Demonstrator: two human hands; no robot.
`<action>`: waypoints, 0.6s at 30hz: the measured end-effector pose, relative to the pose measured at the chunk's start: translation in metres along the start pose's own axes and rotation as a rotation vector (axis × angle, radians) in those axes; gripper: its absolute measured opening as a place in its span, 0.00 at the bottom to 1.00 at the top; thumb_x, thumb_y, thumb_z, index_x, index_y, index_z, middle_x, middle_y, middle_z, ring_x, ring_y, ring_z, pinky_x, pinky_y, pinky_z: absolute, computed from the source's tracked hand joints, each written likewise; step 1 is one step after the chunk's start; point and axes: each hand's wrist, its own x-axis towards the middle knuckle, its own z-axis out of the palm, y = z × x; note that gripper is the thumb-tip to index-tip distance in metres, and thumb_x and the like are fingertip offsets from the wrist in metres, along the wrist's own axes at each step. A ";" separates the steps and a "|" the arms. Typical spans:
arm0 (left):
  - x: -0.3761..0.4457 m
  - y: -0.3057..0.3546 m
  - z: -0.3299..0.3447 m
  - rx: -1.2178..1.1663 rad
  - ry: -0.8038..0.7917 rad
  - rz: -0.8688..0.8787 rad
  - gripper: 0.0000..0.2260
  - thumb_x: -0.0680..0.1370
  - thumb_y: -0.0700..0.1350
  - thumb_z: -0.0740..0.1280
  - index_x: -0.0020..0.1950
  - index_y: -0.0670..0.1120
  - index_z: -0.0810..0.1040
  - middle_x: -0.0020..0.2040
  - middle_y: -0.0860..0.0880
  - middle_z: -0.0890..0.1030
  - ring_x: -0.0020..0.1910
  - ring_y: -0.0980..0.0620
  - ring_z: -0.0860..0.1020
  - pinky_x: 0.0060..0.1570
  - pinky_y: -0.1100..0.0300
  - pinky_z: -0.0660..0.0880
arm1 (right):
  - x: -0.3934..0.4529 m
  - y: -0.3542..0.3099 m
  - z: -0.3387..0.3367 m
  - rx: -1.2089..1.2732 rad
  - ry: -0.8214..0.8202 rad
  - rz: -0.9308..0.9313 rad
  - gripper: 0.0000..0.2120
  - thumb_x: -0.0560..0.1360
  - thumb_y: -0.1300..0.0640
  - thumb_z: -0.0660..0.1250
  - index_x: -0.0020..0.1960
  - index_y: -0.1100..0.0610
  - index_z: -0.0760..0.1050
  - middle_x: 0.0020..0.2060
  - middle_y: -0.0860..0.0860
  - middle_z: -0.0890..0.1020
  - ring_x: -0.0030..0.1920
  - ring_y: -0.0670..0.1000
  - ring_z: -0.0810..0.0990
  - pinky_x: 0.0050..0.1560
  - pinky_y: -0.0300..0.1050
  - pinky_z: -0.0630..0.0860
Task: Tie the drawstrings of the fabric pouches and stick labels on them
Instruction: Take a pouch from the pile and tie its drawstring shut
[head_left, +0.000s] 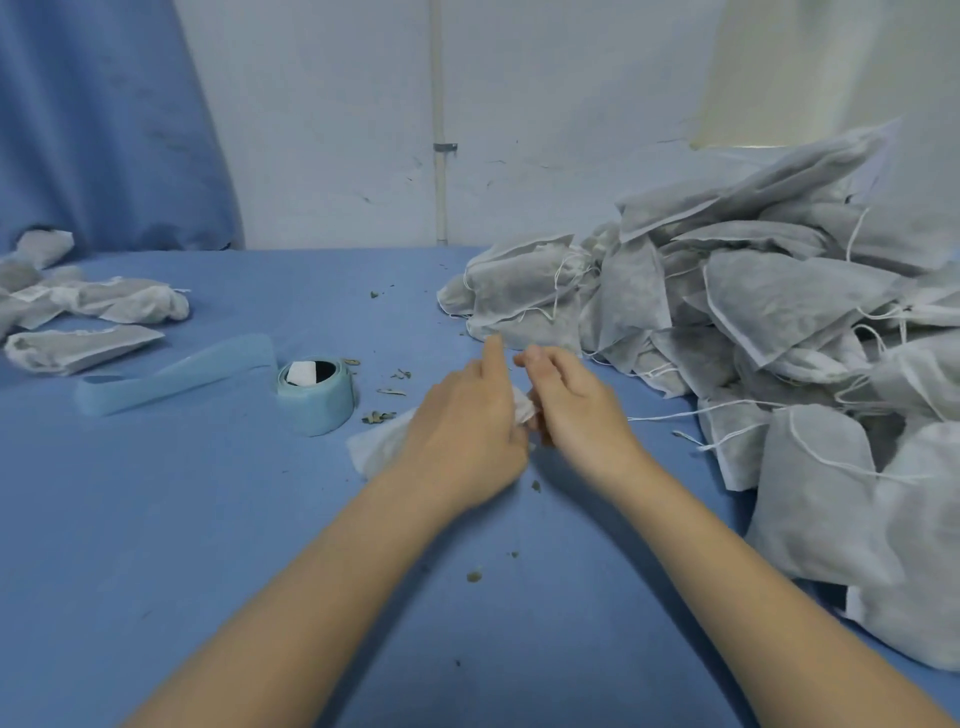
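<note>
A white fabric pouch (382, 441) lies on the blue table in the middle, mostly hidden under my hands. My left hand (467, 431) covers its body and grips its gathered neck, index finger pointing up. My right hand (571, 405) pinches the same neck (523, 408) from the right, fingers curled. The drawstring at the neck is hidden between my fingers. A blue label roll (317, 392) with white labels inside stands left of my hands, its loose backing strip (176, 376) trailing further left.
A big heap of filled grey-white pouches (769, 312) with loose white strings fills the right side up to the wall. Several pouches (88, 312) lie at the far left. Herb crumbs (392, 389) dot the blue cloth (208, 545).
</note>
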 end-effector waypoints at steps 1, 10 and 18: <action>-0.001 -0.003 0.000 0.017 0.001 -0.004 0.28 0.77 0.46 0.61 0.75 0.46 0.53 0.58 0.44 0.75 0.57 0.42 0.73 0.46 0.54 0.66 | 0.001 0.002 -0.003 -0.051 0.019 -0.033 0.14 0.80 0.46 0.57 0.46 0.50 0.77 0.25 0.42 0.76 0.28 0.39 0.75 0.34 0.31 0.69; -0.011 -0.026 -0.020 -0.174 -0.055 0.041 0.08 0.77 0.59 0.59 0.39 0.60 0.72 0.31 0.55 0.74 0.38 0.51 0.72 0.35 0.57 0.66 | 0.003 -0.004 -0.023 -0.195 0.079 0.131 0.29 0.76 0.46 0.64 0.17 0.53 0.70 0.17 0.43 0.71 0.21 0.43 0.67 0.27 0.32 0.64; -0.009 -0.021 -0.016 -0.761 0.001 -0.189 0.10 0.80 0.46 0.61 0.40 0.49 0.78 0.37 0.52 0.81 0.34 0.60 0.75 0.41 0.63 0.70 | -0.010 -0.028 -0.012 1.146 -0.193 0.541 0.13 0.66 0.58 0.58 0.25 0.59 0.72 0.19 0.45 0.58 0.24 0.45 0.48 0.18 0.35 0.48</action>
